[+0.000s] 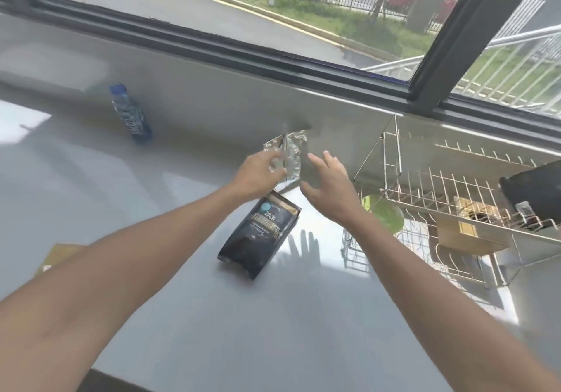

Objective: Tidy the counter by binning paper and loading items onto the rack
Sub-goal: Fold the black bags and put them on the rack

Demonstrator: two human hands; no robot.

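My left hand (pixel 258 176) is closed around a crinkled silver foil packet (pixel 290 156), held above the middle of the grey counter (pixel 151 209). Just right of the packet my right hand (pixel 326 188) hovers with its fingers spread, holding nothing. Below both hands a black and gold pouch (pixel 258 239) lies flat on the counter. A blue plastic bottle (pixel 130 115) stands tilted at the far left near the wall. The metal wire rack (pixel 440 191) stands at the right; a brown box (pixel 467 227) and a black item (pixel 534 191) sit on it.
A green round object (pixel 385 214) sits under the rack's left end. A yellowish flat piece (pixel 57 255) lies at the left, partly hidden by my left forearm. A wide window runs along the back wall above the counter.
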